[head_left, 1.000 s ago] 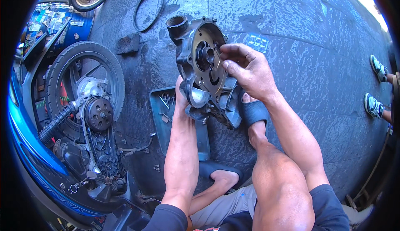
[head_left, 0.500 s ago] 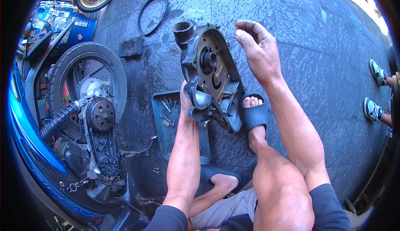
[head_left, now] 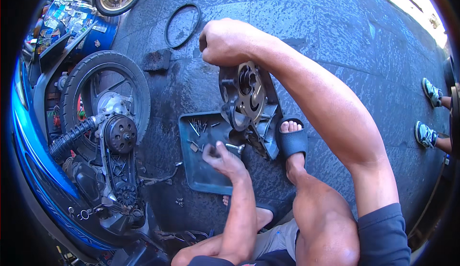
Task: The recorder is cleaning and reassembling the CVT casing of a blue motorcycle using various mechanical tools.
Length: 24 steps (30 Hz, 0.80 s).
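Metal casing (head_left: 245, 107) rises at a tilt between the tray (head_left: 206, 179) and the slipper (head_left: 293, 144) on our right foot, probably so that its open face is easy to look into. Our right hand (head_left: 225, 40) bends over its top end with curled fingers, perhaps steadying it; we cannot tell whether it grips. Our left hand (head_left: 223, 160), blurred, hangs loosely part-open above the tray, with nothing seen in it. That tray likely sits close to keep the screws (head_left: 196, 126) together. Dark grey outside, the casing shows a paler inner plate with a round opening and curved slot.
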Each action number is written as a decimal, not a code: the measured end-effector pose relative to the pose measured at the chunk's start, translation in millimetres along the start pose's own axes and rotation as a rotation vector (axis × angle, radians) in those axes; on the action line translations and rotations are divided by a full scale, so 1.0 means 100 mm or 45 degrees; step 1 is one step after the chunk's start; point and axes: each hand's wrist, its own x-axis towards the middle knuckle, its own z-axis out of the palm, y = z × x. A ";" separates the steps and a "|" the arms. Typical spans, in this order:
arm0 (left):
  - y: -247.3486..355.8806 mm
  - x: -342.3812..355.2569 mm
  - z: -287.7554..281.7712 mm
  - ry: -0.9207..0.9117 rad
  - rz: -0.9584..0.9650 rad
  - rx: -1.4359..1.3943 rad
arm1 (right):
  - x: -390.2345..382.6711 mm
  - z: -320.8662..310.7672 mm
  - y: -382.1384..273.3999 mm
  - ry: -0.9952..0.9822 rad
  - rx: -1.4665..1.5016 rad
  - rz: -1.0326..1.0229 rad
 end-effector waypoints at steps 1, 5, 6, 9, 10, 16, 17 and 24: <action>-0.06 -0.06 -0.04 -0.047 -0.472 -0.199 | -0.01 0.02 0.01 0.043 0.052 0.059; -0.19 -0.01 0.05 -0.193 -1.451 -0.984 | -0.09 0.05 0.04 0.193 0.180 0.032; -0.19 0.01 0.11 -0.237 -1.351 -0.895 | -0.12 0.05 0.05 0.206 0.182 0.021; -0.13 0.03 0.30 -0.338 -1.318 -0.790 | -0.19 0.03 0.07 0.241 0.277 -0.030; -0.10 -0.01 0.29 -0.560 -1.188 -1.305 | -0.21 0.02 0.08 0.236 0.292 -0.066; -0.18 0.02 0.25 -0.403 -1.291 -0.903 | -0.23 -0.02 0.04 0.215 0.313 -0.053; -0.23 0.04 0.23 -0.389 -1.314 -0.799 | -0.23 -0.03 0.04 0.192 0.297 0.001; -0.70 0.01 0.40 -0.278 -1.271 -0.582 | -0.29 -0.06 0.17 0.203 0.360 -0.030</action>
